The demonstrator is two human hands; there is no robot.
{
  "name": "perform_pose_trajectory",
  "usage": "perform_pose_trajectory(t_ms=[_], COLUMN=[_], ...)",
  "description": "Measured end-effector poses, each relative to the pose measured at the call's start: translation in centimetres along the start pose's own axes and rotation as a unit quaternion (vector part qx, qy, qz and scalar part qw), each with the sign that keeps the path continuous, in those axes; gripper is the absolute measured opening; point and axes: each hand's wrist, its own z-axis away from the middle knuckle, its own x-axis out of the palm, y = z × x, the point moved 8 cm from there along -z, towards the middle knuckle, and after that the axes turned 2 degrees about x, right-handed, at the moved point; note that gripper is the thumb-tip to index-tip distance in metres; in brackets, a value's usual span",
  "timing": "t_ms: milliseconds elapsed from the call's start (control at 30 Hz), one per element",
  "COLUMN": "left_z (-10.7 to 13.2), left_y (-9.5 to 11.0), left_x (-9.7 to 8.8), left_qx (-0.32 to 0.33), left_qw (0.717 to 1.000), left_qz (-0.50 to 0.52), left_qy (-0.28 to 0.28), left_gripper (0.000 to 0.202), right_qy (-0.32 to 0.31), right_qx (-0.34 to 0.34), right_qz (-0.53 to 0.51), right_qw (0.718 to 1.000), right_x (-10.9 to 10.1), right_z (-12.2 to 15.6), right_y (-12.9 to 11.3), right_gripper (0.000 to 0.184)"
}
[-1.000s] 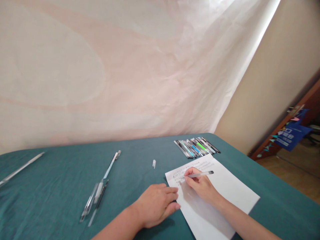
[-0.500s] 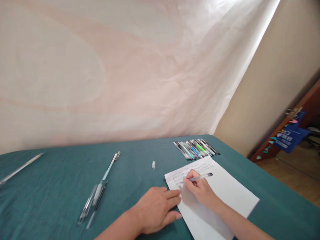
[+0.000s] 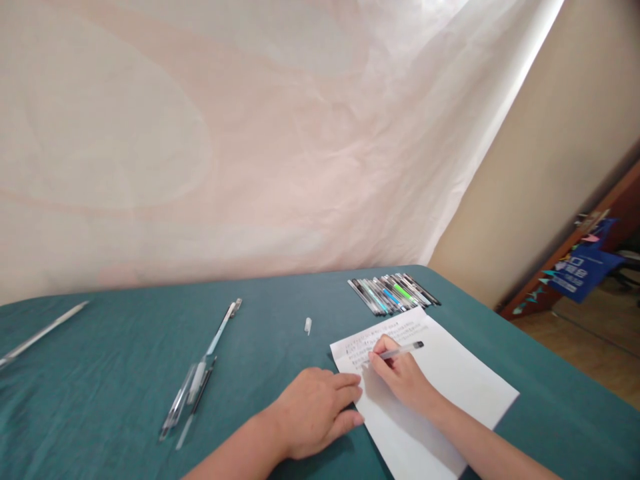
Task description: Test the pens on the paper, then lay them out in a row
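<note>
A clear-barrelled pen (image 3: pixel 406 349) with a dark end is pinched in my right hand (image 3: pixel 397 375), its tip down on a white sheet of paper (image 3: pixel 460 380). Several lines of small handwriting cover the upper left of the sheet; the writing point itself is hidden by my fingers. My left hand (image 3: pixel 317 413) lies flat with the fingers stretched out, its fingertips resting on the paper's left edge. Beyond it, on the cloth, is a small translucent pen cap (image 3: pixel 308 325).
A row of several pens (image 3: pixel 394 294) lies beyond the paper. To the left are a pale pen (image 3: pixel 220 327), disassembled clear pen parts (image 3: pixel 179 403) and a thin dark refill (image 3: pixel 197 400). Another long pen (image 3: pixel 43 335) is at the far left on the green tablecloth (image 3: pixel 115 347).
My right hand stays on the pen, which has shifted very slightly over the writing. The left hand keeps its place on the sheet's edge. The whole view has tilted a little.
</note>
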Motion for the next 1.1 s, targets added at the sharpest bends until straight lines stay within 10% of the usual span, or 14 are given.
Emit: perform_pose_trajectory(t_ms=[1100], left_z=[-0.14], left_y=[0.03], left_x=[0.13], left_qx=[0.012], left_qw=[0.999], left_qz=[-0.049], left_qy=[-0.004], left_gripper=[0.036], right_qy=[-0.001], right_qx=[-0.006], right_qz=[-0.002], right_qw=[1.0], right_x=[0.0], right_z=[0.1], right_y=[0.3], right_gripper=[0.016])
